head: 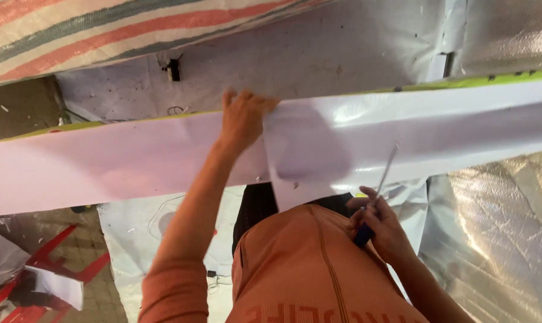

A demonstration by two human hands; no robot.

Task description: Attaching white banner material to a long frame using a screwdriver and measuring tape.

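With the left hand (242, 116) flat, fingers spread, on the long white panel (402, 137) stretching across in front and the right hand's (381, 224) grip closed around a blue-handled screwdriver (375, 194), the tip could skid and scratch the glossy surface.

left hand (244, 116): arm stretched forward, palm down, fingers spread | right hand (381, 226): near torso, fingers curled closed

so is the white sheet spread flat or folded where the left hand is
Spread flat: the white sheet runs smooth across the view, and the left hand presses on it. No fold shows there.
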